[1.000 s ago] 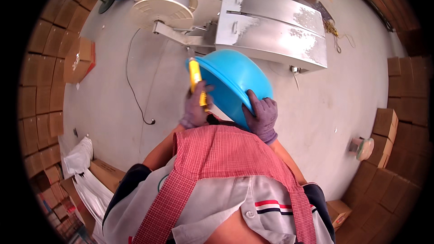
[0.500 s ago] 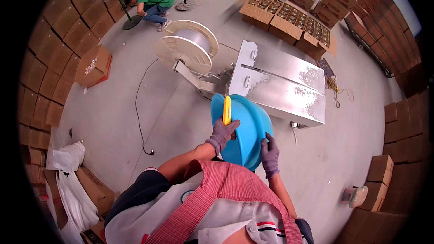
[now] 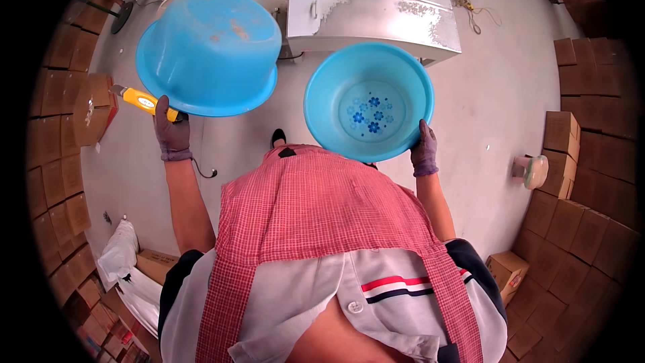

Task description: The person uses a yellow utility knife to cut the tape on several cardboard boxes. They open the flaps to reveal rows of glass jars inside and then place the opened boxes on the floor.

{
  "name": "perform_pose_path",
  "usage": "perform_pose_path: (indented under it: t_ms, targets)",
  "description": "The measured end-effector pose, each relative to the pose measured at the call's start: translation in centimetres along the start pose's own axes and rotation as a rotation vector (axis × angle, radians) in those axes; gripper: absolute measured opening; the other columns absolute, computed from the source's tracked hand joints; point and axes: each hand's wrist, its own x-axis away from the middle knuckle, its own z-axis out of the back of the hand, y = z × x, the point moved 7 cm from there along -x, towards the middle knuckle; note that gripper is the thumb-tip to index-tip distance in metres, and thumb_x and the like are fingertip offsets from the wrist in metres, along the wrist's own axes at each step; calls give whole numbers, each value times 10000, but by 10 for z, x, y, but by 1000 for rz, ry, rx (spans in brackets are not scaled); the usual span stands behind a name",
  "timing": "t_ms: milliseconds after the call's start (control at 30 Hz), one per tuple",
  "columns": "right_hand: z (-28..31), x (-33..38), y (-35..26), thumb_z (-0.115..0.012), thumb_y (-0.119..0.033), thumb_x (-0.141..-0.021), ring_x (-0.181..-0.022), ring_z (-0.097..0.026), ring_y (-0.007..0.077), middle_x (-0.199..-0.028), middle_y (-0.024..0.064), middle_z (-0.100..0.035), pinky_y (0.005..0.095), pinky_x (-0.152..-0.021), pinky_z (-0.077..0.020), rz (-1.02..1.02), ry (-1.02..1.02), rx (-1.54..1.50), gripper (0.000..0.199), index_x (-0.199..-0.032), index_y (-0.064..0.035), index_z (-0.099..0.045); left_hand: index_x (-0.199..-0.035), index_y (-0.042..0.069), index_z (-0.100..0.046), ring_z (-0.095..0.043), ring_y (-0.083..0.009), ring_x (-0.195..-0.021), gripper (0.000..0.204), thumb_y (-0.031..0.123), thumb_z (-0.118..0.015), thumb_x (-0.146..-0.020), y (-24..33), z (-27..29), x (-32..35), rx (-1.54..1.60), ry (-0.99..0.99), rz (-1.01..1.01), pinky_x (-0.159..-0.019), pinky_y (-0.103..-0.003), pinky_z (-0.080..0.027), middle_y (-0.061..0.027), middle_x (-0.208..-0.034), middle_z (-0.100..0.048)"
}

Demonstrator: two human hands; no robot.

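Two blue basins are held apart above a grey floor. The left basin, seen from its underside, is gripped at its rim by the gloved left hand, which also clasps a yellow knife. The right basin, open side up with blue flowers inside, is gripped at its edge by the gloved right hand. Brown cartons line both sides.

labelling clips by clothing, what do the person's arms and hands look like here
Both hands, left hand and right hand, wear snug purple-grey gloves ending at the wrists. The forearms are bare. Short white sleeves with dark cuffs cover the upper arms, under a red checked apron.
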Motion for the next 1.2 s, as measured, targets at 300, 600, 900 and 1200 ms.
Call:
perform_pose_path:
  t_ms: [300,600,900,1200]
  targets:
    - [39,29,100,-629,-150,-772,-757,-617,283,-936,148,-589,394,-609,-554,-442,-42,267,426,-1108,59,-474,-1055,60,-497,-524,-115,-793,277,212,-579,-838,-8,50,20,-281,94,38,-658,-263,-427,-9,-909,-533]
    - [-14,-1,123,-559,-55,-812,-906,-595,292,-1036,134,-571,430,-769,-523,-548,-44,-289,309,-1106,-9,-476,-1165,53,-462,-549,-171,-916,361,211,-558,-855,-36,154,60,-172,239,109,-760,-318,-472,-37,-1040,-546]
    - [-129,-68,115,-568,-106,-807,-878,-604,269,-974,87,-601,405,-784,-522,-524,-50,-297,241,-1035,-52,-516,-1156,87,-456,-546,-151,-804,374,146,-606,-818,-25,198,61,-130,441,19,-622,-290,-451,-19,-952,-540]
    - [-240,-173,100,-697,-245,-739,-732,-567,230,-882,42,-591,382,-557,-487,-329,-4,-66,310,-975,-116,-541,-1125,76,-482,-555,-143,-792,341,123,-616,-815,-6,209,65,-131,550,-19,-651,-292,-464,-11,-921,-547]
